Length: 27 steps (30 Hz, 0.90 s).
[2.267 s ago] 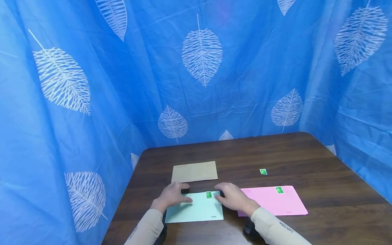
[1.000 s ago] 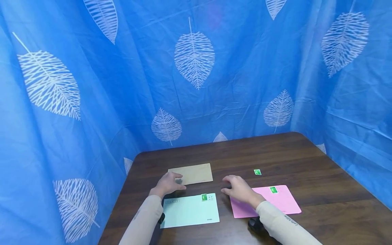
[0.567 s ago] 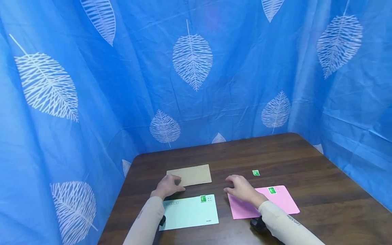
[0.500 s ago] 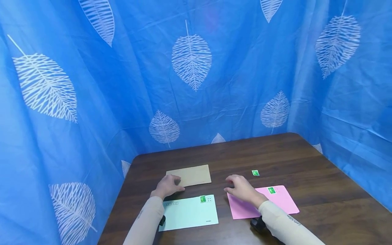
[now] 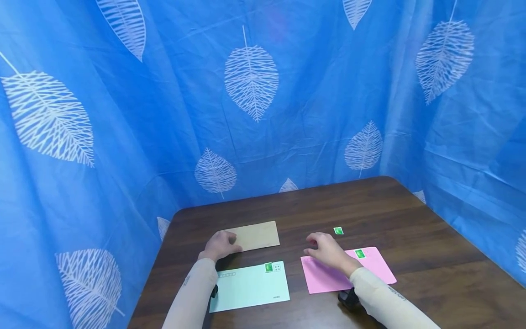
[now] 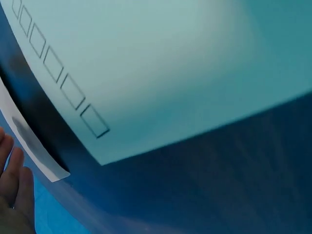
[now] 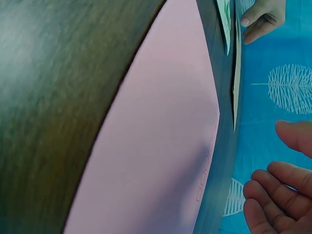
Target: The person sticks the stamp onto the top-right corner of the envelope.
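My left hand is over the left end of a tan envelope, covering part of it in the head view. Its fingers are slightly bent and hold nothing in the left wrist view. Nearer to me lies a mint green envelope with a green stamp at its upper right. Above the left part of a pink envelope is my right hand, loosely curled, thumb apart from the fingers and nothing between them. The pink envelope also bears a green stamp.
A loose green stamp lies on the dark wooden table beyond the right hand. Blue curtains with white leaf prints hang behind the table and along both sides.
Both hands have left the mint envelope: the left moved forward to the tan envelope, the right shifted right over the pink one. The whole head view has drifted, scene sliding left.
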Each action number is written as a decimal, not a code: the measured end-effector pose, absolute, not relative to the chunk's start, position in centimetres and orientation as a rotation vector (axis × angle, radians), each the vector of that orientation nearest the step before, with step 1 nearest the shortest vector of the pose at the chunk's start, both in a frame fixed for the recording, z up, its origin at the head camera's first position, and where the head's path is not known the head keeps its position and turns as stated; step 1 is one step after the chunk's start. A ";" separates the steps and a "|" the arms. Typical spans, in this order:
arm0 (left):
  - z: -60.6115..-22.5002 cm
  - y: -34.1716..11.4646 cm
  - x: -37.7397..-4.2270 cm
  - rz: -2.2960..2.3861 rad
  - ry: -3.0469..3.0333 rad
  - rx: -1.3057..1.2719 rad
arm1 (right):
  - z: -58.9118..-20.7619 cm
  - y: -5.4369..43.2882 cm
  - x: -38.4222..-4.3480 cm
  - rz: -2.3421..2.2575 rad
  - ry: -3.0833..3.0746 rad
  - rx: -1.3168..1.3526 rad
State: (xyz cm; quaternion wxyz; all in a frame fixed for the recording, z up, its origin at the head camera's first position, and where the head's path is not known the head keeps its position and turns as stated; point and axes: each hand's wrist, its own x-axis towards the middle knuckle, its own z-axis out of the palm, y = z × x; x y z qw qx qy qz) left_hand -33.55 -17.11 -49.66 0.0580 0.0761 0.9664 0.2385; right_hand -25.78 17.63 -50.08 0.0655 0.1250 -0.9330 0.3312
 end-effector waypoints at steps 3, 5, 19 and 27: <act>-49.4 -17.1 -33.8 0.689 2.928 0.222 | -50.1 17.9 -25.7 0.999 -2.825 0.362; -49.4 -17.1 -34.0 0.661 2.924 0.235 | -50.1 18.1 -25.7 0.995 -2.827 0.353; -50.4 -17.0 -34.6 0.638 2.917 0.176 | -49.8 19.8 -25.4 1.038 -2.817 0.266; -50.3 -16.8 -34.9 0.611 2.918 0.255 | -49.8 21.0 -25.3 1.114 -2.780 0.195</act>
